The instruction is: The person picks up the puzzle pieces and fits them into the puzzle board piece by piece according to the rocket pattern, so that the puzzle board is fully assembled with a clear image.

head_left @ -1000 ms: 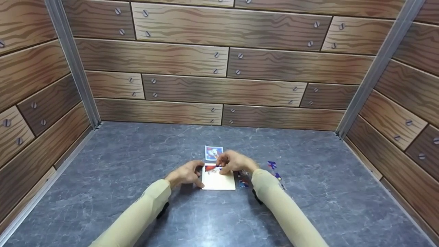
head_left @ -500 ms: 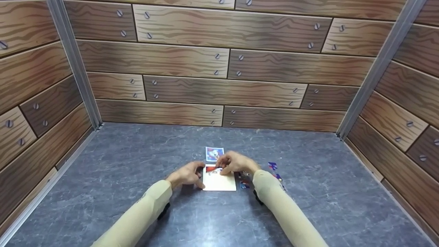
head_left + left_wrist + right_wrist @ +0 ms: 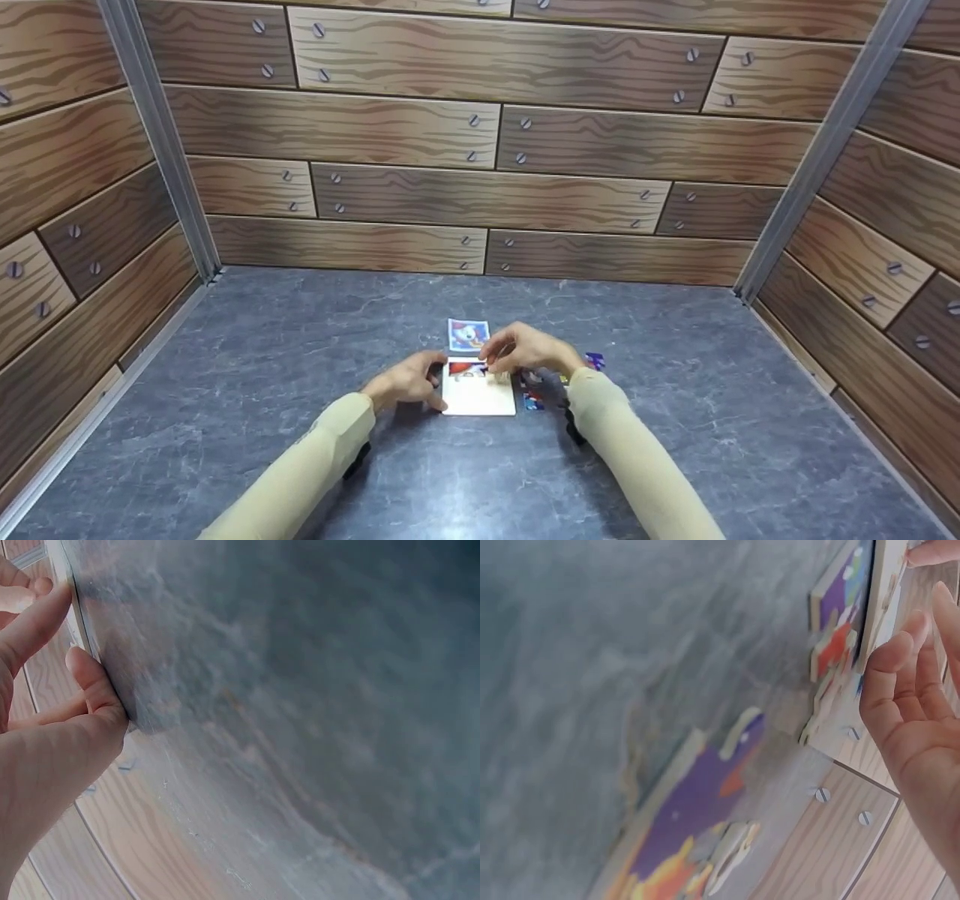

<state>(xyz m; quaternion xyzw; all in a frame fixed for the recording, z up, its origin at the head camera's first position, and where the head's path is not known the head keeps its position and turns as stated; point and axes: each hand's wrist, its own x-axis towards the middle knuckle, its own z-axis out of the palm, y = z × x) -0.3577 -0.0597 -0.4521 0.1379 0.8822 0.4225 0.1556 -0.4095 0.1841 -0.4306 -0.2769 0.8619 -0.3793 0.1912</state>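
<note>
Board (image 3: 478,397) flat on table (image 3: 337,315), well forward of table's back edge. Card (image 3: 468,336) just behind board's back edge. Fitted pieces (image 3: 460,369) on board, at back left corner. Loose pieces (image 3: 534,400) just off board's right edge, others (image 3: 595,361) further toward table's right edge. Left hand (image 3: 407,379) at board's left edge, right hand (image 3: 531,348) over back right corner.

The left hand (image 3: 407,380) is spread while the right hand (image 3: 531,350) arches loosely.
</note>
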